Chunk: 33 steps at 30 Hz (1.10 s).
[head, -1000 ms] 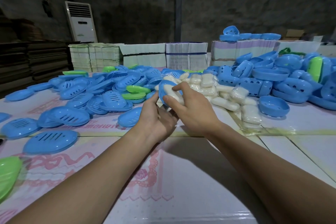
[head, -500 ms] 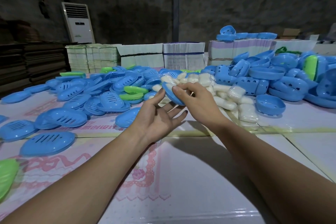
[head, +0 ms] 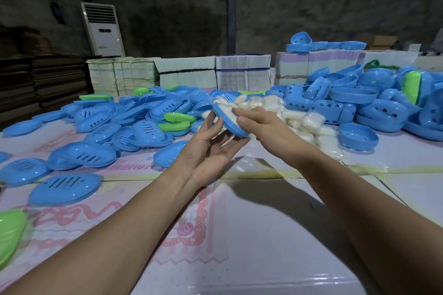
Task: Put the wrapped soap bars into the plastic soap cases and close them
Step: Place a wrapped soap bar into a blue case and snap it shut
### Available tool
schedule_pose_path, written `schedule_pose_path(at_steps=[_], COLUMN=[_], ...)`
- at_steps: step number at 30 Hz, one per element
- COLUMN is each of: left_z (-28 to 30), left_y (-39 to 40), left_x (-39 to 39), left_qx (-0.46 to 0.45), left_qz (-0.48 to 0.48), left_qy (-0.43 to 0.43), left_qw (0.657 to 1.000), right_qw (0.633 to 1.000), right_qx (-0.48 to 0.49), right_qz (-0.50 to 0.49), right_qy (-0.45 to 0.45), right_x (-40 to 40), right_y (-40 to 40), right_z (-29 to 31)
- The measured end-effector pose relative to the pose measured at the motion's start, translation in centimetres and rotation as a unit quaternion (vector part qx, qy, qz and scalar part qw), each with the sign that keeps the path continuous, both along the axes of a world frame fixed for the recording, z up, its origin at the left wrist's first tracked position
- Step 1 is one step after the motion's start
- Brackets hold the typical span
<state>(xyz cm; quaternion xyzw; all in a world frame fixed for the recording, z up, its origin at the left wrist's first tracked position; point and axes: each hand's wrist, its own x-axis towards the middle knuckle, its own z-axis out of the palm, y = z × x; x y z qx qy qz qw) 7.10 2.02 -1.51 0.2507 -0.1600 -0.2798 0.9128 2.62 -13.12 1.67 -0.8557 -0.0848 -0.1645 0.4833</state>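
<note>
My right hand (head: 260, 128) grips a blue soap case (head: 231, 124) that holds a white wrapped soap bar (head: 227, 114); my thumb presses on the soap. The case is tilted and held above the table. My left hand (head: 211, 148) is palm up under the case, fingers straight, fingertips touching its underside. Behind my hands lies a heap of wrapped soap bars (head: 294, 117).
Slotted blue lids (head: 96, 127) and a few green ones (head: 177, 121) cover the left of the table. Blue case bases (head: 359, 112) pile up on the right, one base (head: 358, 137) apart. Stacked paper bundles (head: 215, 74) line the back. A green lid (head: 9, 232) lies at the left edge.
My left hand let go of the case and opened beneath it. My right hand took over the case with the soap and tilted it.
</note>
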Motion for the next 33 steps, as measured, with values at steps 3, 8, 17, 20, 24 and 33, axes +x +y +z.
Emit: schedule_pose_path(at_steps=[3,8,17,20,24,33], left_z=[0.0,0.6,0.9,1.0,0.8,0.5], left_y=[0.0,0.0,-0.3,-0.1,-0.4,-0.6], left_x=[-0.1,-0.4,-0.2,0.1,-0.1,-0.5], left_qx=[-0.006,-0.004,0.085,0.096,0.106,0.133], left_qz=[-0.004,-0.051,0.026,0.043,0.033,0.033], left_qy=[-0.004,0.032,0.073,0.083,0.076,0.054], left_qw=[1.0,0.998,0.993,0.991,0.991,0.989], right_qw=[1.0,1.0,0.981,0.9,0.819,0.831], right_qx=[-0.001,-0.019,-0.161,-0.302,-0.3,-0.267], right_qz=[-0.002,-0.016,-0.093,-0.314,-0.463,-0.473], right_qy=[-0.012,-0.013,-0.055,-0.028,0.158,0.122], right_x=[0.0,0.2,-0.1,-0.3,-1.8,-0.9], right_y=[0.2,0.2,-3.1,-9.3,-15.5,-16.5], right_z=[-0.1,-0.2,1.7,1.8,-2.1,-3.1])
